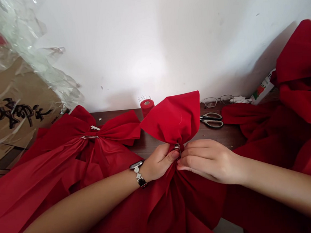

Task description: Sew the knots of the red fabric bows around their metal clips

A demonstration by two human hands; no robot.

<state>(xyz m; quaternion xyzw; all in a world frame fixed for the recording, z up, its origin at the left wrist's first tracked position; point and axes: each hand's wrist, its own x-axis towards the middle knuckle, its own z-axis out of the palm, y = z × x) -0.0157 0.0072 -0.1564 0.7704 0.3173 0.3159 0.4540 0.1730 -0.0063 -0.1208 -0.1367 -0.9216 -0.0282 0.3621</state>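
A large red fabric bow [176, 120] stands on its side in front of me, gathered tightly at its middle. At that gathered knot sits a small metal clip [177, 147]. My left hand [159, 162] is closed on the knot from the left, its thumb pressed just under the clip. From the right, my right hand [210, 161] pinches close beside the clip, fingers together. A thin metallic sliver shows near those fingertips; whether it is a needle or part of the clip is unclear. The bow's lower folds and tails hang below both hands.
Another red bow [118, 128] with a metal clip [89, 136] lies left. Behind stands a red thread spool [147, 106] with needles upright in it. Scissors [211, 120] and eyeglasses [218, 101] lie near the wall. More red fabric [301, 74] is heaped right; a cardboard box [15, 103] stands left.
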